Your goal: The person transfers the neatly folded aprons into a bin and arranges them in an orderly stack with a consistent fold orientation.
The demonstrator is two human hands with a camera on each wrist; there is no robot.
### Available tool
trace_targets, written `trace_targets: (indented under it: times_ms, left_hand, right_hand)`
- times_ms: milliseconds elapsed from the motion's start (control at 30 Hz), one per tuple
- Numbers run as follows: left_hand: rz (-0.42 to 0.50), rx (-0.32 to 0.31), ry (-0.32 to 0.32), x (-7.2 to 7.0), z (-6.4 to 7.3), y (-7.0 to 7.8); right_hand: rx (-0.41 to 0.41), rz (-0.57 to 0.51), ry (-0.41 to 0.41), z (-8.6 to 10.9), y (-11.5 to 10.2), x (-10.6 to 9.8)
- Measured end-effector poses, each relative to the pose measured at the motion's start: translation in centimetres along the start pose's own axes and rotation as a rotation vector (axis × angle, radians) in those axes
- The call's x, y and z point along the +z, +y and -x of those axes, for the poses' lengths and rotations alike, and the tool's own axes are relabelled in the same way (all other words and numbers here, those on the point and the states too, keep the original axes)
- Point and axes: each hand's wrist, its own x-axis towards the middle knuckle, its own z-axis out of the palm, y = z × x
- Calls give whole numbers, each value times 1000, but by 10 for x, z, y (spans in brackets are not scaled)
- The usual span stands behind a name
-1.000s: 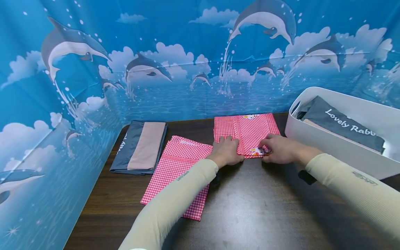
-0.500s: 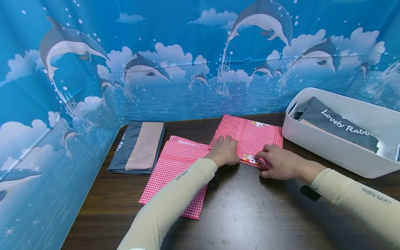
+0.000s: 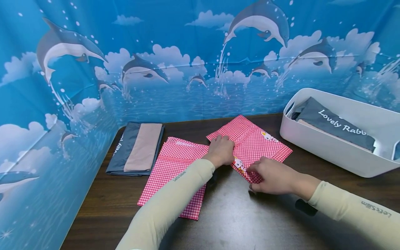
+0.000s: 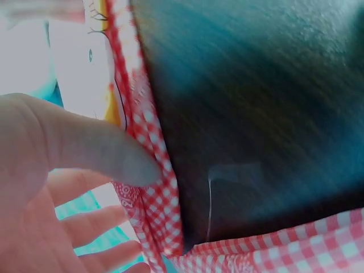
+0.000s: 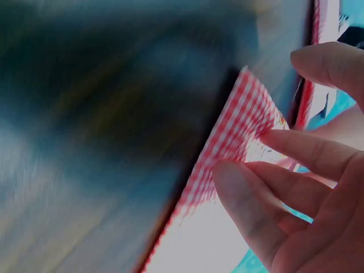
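A folded red-and-white checked cloth (image 3: 262, 146) with rabbit prints lies turned at an angle on the table. My left hand (image 3: 220, 149) rests on its left part, thumb against the near edge. The left wrist view shows that thumb (image 4: 125, 153) pressing the edge, fingers fairly straight and spread. My right hand (image 3: 273, 177) pinches the nearest corner; the fabric puckers at its fingertips (image 5: 230, 176) in the right wrist view. A second folded checked cloth (image 3: 175, 173) lies to the left, partly hidden beneath my left forearm.
A folded grey and pink cloth (image 3: 142, 147) with white lettering lies at the far left. At the right stands a white bin (image 3: 325, 152) containing a grey "Lovely Rabbit" cloth (image 3: 332, 121). A blue dolphin-print curtain (image 3: 175, 100) borders the dark wooden table (image 3: 225, 215).
The checked cloth has turned clockwise, its right corner drawn toward me by my right hand. My left hand has stayed nearly in place on it.
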Motion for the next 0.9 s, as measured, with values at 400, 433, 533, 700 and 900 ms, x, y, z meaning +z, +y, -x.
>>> trace_targets:
  times_ms: [400, 433, 533, 700, 900]
  left_hand:
    - [-9, 70, -40, -1, 0, -4]
    - [-4, 70, -42, 0, 0, -4]
    - [9, 68, -45, 1, -1, -3]
    - [3, 76, -44, 3, -1, -1]
    - [-25, 82, -13, 4, -2, 0]
  right_hand:
    - [-14, 69, 61, 10, -3, -5]
    - [-5, 104, 78, 10, 1, -7]
    - [46, 203, 97, 11, 13, -11]
    - [141, 240, 22, 12, 26, -10]
    - [146, 250, -2, 17, 24, -4]
